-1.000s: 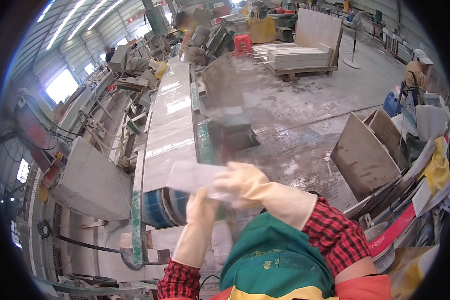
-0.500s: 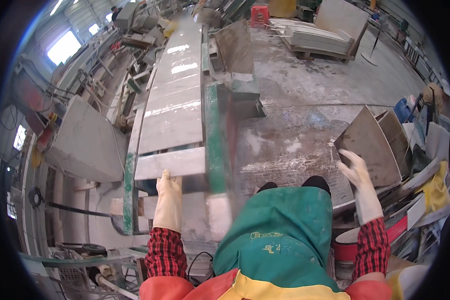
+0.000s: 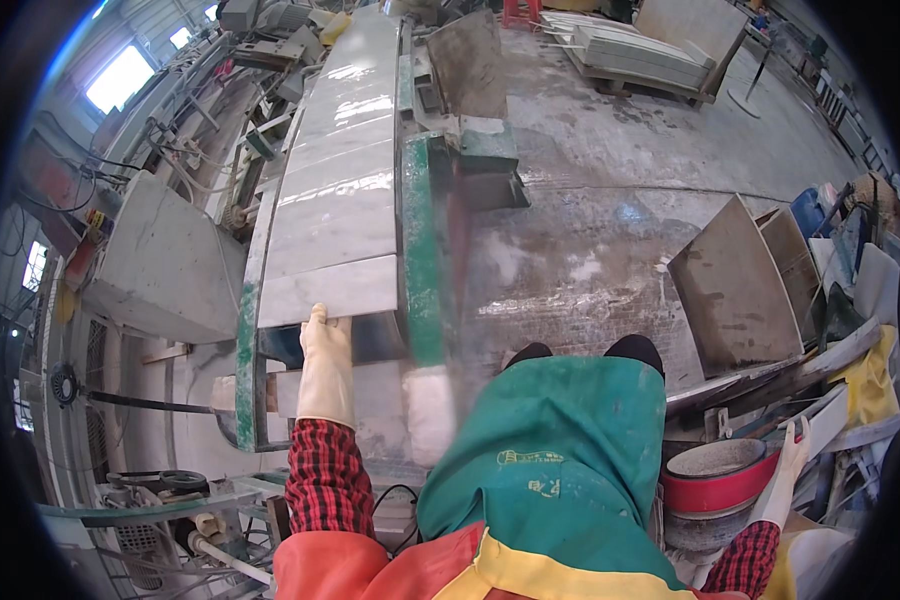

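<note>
At the near end of a roller line, my left hand (image 3: pixel 325 365), in a pale glove, holds the front edge of a white stone slab (image 3: pixel 328 290). Its thumb lies on top, with the other fingers partly hidden. This slab meets a row of glossy pale slabs (image 3: pixel 340 175) running away from me. Far to the right, my right hand (image 3: pixel 788 468), also gloved, reaches out beside a white stone strip (image 3: pixel 828 422). Its fingers look stretched and apart at the strip's end; whether they touch it is unclear. A red-banded round bucket (image 3: pixel 720 485) stands just left of this hand.
Green rails (image 3: pixel 423 250) flank the slab line. Brown boards (image 3: pixel 738 285) lean at the right, near a yellow cloth (image 3: pixel 870 370). A large pale block (image 3: pixel 165 265) stands left of the line. Stacked slabs (image 3: pixel 635 55) lie on a pallet far off, across the wet floor (image 3: pixel 580 240).
The near slab has moved forward, closing the gap to the row, with my left hand still at its edge. My right hand has swung down and right, from the leaning boards to the white strip.
</note>
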`<state>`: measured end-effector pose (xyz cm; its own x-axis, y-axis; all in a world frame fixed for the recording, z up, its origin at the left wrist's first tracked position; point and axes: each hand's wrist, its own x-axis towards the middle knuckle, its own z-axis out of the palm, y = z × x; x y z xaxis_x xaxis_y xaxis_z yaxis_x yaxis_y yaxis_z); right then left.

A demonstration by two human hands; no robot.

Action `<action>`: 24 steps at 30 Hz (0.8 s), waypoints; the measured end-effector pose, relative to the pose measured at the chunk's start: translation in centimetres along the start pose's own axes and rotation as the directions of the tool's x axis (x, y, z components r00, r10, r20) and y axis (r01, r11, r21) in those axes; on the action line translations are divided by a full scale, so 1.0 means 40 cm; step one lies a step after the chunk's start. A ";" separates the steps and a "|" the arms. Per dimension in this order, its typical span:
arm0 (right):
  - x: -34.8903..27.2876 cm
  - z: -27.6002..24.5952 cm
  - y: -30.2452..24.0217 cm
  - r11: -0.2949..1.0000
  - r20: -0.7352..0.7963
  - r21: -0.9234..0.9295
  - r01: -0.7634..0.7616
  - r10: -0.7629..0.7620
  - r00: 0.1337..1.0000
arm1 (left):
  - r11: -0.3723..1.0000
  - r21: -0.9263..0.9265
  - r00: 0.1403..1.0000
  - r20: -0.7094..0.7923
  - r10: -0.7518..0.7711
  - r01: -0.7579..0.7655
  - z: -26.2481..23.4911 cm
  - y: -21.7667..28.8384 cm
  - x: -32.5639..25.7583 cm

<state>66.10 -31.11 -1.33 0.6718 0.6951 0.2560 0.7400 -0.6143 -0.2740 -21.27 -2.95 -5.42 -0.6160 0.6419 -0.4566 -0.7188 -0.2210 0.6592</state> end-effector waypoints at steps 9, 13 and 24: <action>-0.085 0.076 -0.074 0.979 -0.113 -0.202 -0.035 0.012 0.993 | 1.000 -0.006 0.999 -0.045 0.020 -0.020 0.023 -0.007 0.011; -0.085 0.083 -0.069 0.994 -0.075 -0.088 -0.064 0.057 0.996 | 0.999 -0.040 1.000 0.016 -0.003 0.003 -0.007 -0.002 0.033; -0.116 0.072 -0.108 0.990 -0.095 -0.124 -0.062 0.050 0.994 | 0.991 0.135 0.998 0.053 -0.022 0.015 0.005 0.013 0.017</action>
<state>59.68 -30.61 -4.02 0.7083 0.6249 0.3285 0.6954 -0.6978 -0.1719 -21.99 -2.50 -5.28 -0.5820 0.6849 -0.4383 -0.6775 -0.1103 0.7272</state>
